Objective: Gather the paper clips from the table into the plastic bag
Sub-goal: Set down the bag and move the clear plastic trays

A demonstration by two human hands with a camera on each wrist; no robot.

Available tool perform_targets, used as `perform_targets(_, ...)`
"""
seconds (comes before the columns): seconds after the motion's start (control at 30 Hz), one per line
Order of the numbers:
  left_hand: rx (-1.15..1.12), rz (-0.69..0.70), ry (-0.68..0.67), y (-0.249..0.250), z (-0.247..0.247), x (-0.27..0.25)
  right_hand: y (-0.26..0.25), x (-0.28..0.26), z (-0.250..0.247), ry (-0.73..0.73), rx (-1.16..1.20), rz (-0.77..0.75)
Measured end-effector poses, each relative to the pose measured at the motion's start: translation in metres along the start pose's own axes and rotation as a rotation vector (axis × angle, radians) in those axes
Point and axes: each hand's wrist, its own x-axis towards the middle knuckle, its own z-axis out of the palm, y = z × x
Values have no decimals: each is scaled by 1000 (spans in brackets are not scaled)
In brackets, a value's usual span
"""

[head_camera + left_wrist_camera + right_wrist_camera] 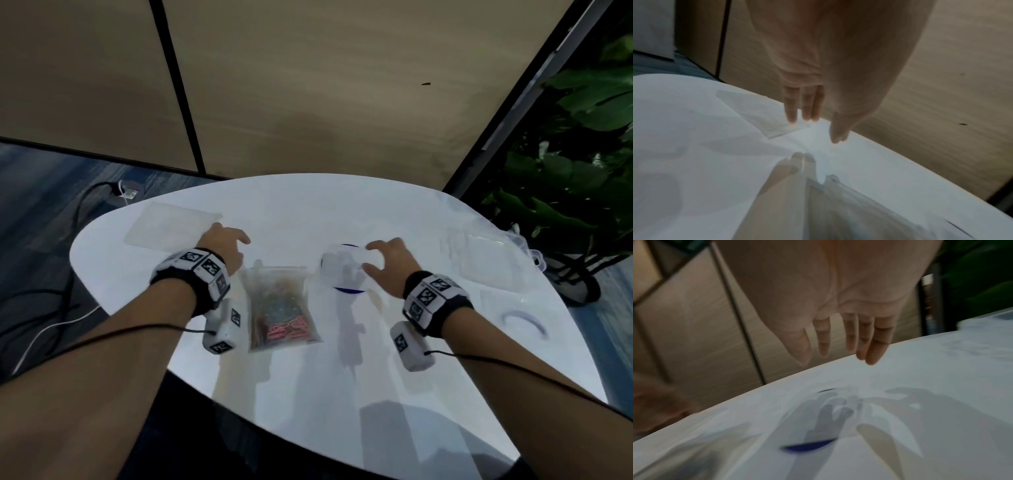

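A clear plastic bag [279, 305] lies flat on the white table [308, 394] between my forearms, with several coloured paper clips [286, 327] inside it. My left hand [227, 240] hovers just beyond the bag's top left corner, fingers straight and empty; in the left wrist view the left hand [809, 112] floats above the table and the bag [849, 211] shows at the bottom. My right hand [383, 260] hangs with fingers spread over the right side of a white dish with a blue rim [337, 270]. In the right wrist view the right hand [838, 344] is above the dish [807, 447], holding nothing.
A flat clear plastic sheet [171, 226] lies at the table's far left. Clear plastic containers [486, 257] stand at the far right, with a thin ring [524, 322] nearer me. A wood-panelled wall runs behind the table, a leafy plant [582, 137] to the right, cables on the floor left.
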Motion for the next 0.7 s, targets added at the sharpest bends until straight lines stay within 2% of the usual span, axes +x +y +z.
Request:
perform_targets(0.1, -23, 4, 83, -22, 13, 31, 62, 2, -26, 84, -94, 272)
perform_targets(0.2, 26, -2, 16, -39, 25, 49, 119, -5, -40, 118, -179, 477)
perform_targets(0.27, 58, -40, -40, -49, 34, 55, 148, -8, -43, 87, -189, 529)
perform_targets(0.37, 69, -80, -40, -51, 31, 50, 180, -11, -39, -45, -219, 510)
perform_targets(0.47, 62, -178, 32, -50, 23, 47, 188, -13, -37, -27, -236, 442)
perform_targets(0.57, 4, -234, 124, -51, 22, 42, 174, -10, -38, 45, -165, 331)
perform_targets(0.63, 14, -248, 167, -50, 23, 38, 159, -10, -37, 31, -156, 256)
perform_targets(0.7, 54, -234, 152, -46, 23, 36, 144, -13, -35, -20, -158, 176)
